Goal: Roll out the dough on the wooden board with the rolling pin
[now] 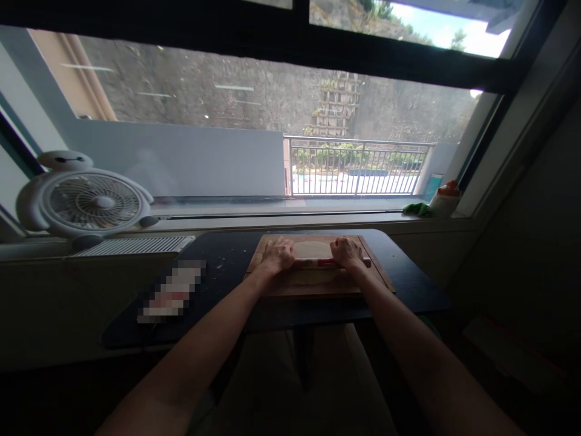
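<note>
A rolling pin point(313, 263) lies crosswise over a flat sheet of pale dough point(313, 249), part of which shows on both sides of it. My left hand point(278, 252) is closed round the pin's left part, hiding that end. Toward the other end, my right hand point(347, 251) also grips the pin, and a short stub of it sticks out to the right. Under the dough is a wooden board point(267, 289), set on the dark table.
The dark table point(218, 254) stands against a window sill. On its left lies a blurred-out flat item point(172, 293). A white fan point(100, 203) stands on the left of the sill. At the right are a bottle with an orange top point(447, 198) and a green cloth-like thing point(416, 209).
</note>
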The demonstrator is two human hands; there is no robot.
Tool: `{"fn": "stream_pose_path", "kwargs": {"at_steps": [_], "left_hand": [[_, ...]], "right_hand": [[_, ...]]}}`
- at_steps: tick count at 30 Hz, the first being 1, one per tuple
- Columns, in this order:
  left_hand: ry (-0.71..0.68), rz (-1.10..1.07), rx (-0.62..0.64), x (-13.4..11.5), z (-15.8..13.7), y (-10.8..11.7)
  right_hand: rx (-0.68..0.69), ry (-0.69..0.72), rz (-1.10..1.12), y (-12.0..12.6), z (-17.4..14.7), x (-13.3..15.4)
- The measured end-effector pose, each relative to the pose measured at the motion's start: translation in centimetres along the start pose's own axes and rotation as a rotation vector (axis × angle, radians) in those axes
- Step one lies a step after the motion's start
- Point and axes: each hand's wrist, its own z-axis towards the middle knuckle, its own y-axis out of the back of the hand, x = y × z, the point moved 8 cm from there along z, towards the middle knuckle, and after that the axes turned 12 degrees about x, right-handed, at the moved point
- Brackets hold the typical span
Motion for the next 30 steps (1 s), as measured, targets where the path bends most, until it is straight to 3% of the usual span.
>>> {"fn": "stream_pose_path", "kwargs": {"at_steps": [4,9,13,16,22,26,30], "left_hand": [[-0.088,0.015,-0.01,-1.4,-3.5,-0.3],[-0.18,0.069,-0.178,-3.6,-9.8,0.0],[-0.206,0.113,-0.259,-4.4,-11.9,-0.3],[-0.16,0.103,-0.242,-3.9,-10.3,-0.7],[-0.038,-0.164,-0.093,-2.4,-2.8,-0.7],[0.024,-0.351,-0.051,-0.4,0.9,0.3],[0.132,-0.493,-0.033,4.2,1.2,0.6]], "right_hand": [[-0.019,0.036,-0.01,-0.2,-2.9,-0.1],[-0.074,0.134,-0.05,-0.2,-9.1,-0.2],[-0.105,0.169,-0.074,0.1,-11.2,0.0],[-0.027,0.123,-0.07,-0.1,-9.7,-0.1],[0.093,0.054,-0.033,-0.1,-2.8,0.0],[0.133,0.176,0.001,0.5,-0.9,0.4],[0.16,0.386,0.037,0.6,-2.9,0.0]]}}
